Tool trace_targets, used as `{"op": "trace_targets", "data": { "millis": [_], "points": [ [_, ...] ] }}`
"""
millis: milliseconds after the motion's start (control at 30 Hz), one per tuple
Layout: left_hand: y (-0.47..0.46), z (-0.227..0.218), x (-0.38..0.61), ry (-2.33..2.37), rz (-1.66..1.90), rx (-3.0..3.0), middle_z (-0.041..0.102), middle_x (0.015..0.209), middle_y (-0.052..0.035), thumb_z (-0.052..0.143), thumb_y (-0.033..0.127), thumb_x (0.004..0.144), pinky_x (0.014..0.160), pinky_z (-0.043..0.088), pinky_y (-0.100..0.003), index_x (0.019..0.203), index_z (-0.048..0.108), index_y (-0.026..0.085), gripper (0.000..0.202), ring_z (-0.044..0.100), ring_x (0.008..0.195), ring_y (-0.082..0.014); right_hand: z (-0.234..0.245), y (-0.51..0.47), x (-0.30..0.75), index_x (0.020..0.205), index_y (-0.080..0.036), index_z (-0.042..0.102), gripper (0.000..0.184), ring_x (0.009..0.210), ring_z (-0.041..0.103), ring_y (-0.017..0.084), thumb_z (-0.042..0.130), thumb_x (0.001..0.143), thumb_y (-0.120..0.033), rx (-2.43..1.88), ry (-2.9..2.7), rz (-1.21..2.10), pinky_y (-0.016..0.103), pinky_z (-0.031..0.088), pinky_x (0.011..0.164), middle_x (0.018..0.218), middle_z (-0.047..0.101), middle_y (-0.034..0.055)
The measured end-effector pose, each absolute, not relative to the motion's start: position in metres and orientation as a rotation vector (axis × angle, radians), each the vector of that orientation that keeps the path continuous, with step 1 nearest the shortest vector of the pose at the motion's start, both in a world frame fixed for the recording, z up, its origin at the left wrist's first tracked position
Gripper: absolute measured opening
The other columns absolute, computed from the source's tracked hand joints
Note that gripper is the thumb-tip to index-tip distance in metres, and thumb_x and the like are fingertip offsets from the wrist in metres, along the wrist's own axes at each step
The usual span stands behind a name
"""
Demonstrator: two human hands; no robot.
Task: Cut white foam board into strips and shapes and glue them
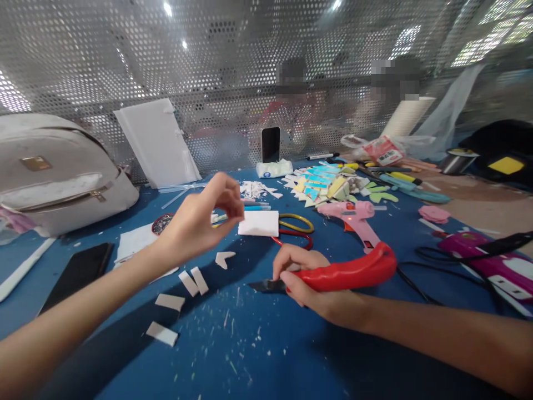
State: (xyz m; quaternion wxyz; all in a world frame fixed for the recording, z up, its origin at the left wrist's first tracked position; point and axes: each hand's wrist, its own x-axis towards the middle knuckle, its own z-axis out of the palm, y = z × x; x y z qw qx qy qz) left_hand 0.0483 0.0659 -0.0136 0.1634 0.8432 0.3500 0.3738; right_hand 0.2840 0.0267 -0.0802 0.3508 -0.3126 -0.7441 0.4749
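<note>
My left hand [204,214] is raised over the table, thumb and finger pinched at the left edge of a small white foam-like rectangle [259,224]. Behind that rectangle lie scissors with yellow and red handles [296,223], their blades hidden. My right hand [310,280] is wrapped round a knife with a thick red handle [350,272]; its dark blade points left, just above the blue tabletop. Between and below my hands lie a notched white piece [224,259] and several small white strips [170,301], with scraps and crumbs scattered nearby.
A pink glue gun [352,216] lies right of the scissors, near a heap of coloured offcuts [328,180]. A magenta device [487,258] with black cables sits far right. A dark phone [79,272] and white backpack [58,172] are left. Another phone [270,145] stands before the perforated metal panel.
</note>
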Motion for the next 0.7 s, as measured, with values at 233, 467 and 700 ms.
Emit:
{"op": "trace_targets", "data": {
  "millis": [233,467,700],
  "points": [
    [0.211,-0.050,0.080,1.088,0.993,2.462,0.067,0.104,-0.0050,0.063,0.029,0.096,0.077,0.058,-0.036,0.117,0.059,0.014,0.025,0.067,0.084,-0.0169,-0.085,0.021,0.286,0.079,-0.020,0.057,0.006,0.053,0.056,0.009,0.053,0.081,-0.016,-0.676,-2.123,0.916,0.018,0.040,0.052,0.064,0.060,-0.0031],
    [0.283,-0.072,0.095,1.197,0.805,2.453,0.062,0.124,-0.0096,0.062,0.032,0.097,0.088,0.057,-0.043,0.126,0.057,0.016,0.034,0.066,0.103,-0.0228,-0.091,0.023,0.285,0.081,-0.020,0.059,0.005,0.046,0.049,0.007,0.054,0.082,-0.019,-0.541,-2.123,0.893,0.018,0.035,0.048,0.059,0.056,-0.0055],
    [0.283,-0.071,0.092,1.220,0.683,2.473,0.062,0.124,-0.0094,0.062,0.034,0.097,0.088,0.057,-0.044,0.125,0.059,0.016,0.033,0.065,0.104,-0.0229,-0.090,0.024,0.288,0.082,-0.021,0.058,0.004,0.048,0.050,0.008,0.055,0.084,-0.022,-0.559,-2.169,0.935,0.019,0.037,0.049,0.060,0.056,-0.0052]
  ]
}}
